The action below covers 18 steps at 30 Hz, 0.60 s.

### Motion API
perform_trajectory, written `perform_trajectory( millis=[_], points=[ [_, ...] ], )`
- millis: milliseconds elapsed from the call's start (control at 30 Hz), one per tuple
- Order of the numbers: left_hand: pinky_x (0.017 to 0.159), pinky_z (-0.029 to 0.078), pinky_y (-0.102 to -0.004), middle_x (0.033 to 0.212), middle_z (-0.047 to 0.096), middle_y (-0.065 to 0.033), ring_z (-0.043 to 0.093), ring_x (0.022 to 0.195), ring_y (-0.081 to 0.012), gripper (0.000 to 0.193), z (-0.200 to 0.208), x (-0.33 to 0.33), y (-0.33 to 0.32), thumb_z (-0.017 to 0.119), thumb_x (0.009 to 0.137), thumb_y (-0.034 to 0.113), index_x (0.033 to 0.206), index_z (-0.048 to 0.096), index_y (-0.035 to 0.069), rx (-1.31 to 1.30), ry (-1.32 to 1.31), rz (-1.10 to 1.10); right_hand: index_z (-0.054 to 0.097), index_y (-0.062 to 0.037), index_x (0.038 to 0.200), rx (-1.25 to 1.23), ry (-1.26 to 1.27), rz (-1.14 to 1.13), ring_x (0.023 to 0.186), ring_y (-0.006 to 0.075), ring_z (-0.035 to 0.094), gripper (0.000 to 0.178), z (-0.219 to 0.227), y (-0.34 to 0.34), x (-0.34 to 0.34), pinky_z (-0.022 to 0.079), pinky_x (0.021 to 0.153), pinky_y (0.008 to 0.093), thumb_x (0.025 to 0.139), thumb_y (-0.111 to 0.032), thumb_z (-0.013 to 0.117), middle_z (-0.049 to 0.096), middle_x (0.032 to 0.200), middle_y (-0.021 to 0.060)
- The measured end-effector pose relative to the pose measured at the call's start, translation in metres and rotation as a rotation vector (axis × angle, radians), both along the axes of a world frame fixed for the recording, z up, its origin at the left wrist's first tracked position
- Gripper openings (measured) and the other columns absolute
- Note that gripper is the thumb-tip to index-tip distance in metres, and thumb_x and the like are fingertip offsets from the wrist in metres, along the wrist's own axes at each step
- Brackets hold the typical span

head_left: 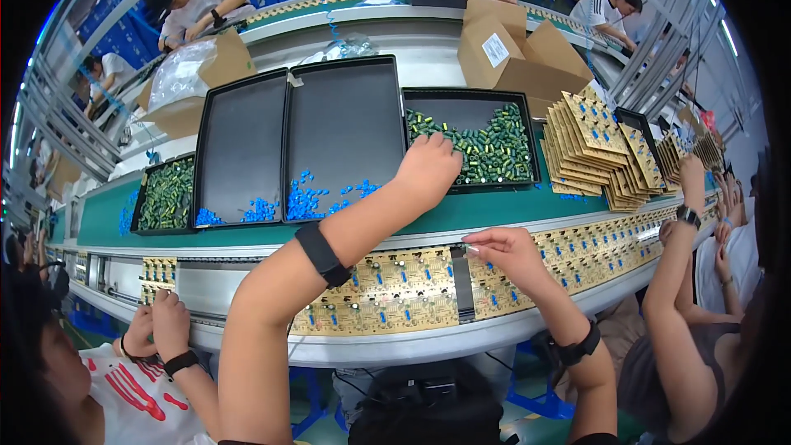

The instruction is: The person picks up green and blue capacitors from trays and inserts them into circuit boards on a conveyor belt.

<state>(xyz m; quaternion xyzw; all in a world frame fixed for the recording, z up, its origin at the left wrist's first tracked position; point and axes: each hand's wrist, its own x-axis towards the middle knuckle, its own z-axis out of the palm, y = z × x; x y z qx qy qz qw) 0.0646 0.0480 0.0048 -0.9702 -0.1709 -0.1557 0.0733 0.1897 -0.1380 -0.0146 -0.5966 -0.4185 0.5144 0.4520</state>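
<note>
— Where are your hands, seen from the head camera?

— My left hand (428, 166) reaches across the green belt (494, 206) into the black tray (470, 97) of green capacitors (494, 148). Its fingers curl down onto the pile at the tray's left end; whether they pinch one, I cannot tell.

— And the other?

— My right hand (504, 251) hovers over the yellowish circuit board (387, 292) on the near rail, thumb and forefinger pressed together on a small part (470, 249), too tiny to name.

— What lies around?

— Two larger black trays (329, 132) sit left of the capacitor tray, with blue components (309, 198) scattered at their near edge. A fanned stack of bare boards (589, 148) lies to the right. Another person's hands (156, 325) work at my left.
</note>
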Motion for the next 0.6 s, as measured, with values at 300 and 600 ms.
perform_trajectory(
  millis=[300,600],
  points=[
    [0.078,0.047,-0.0360,0.087,0.059,-0.0081,0.055,0.089,-0.0255,0.013,-0.010,-0.002,0.005,0.061,0.070,0.001,0.082,0.061,0.004,-0.094,-0.132,-0.005,0.066,0.0019,0.101,0.022,-0.275,0.067,0.081,0.0097,0.064,0.017,-0.004,0.001,-0.010,0.051,0.074,0.0219,0.084,0.001,0.063,0.067,0.093,0.0070],
    [0.072,0.045,-0.0380,0.078,0.059,-0.0071,0.056,0.084,-0.0263,0.008,-0.016,-0.008,0.007,0.065,0.074,0.010,0.079,0.059,0.008,-0.189,-0.329,-0.015,0.065,-0.0040,0.086,0.300,-0.824,0.109,0.067,0.0183,0.053,0.009,0.001,0.004,-0.028,0.043,0.062,0.0303,0.079,-0.008,0.067,0.057,0.073,0.0062]
  ],
)
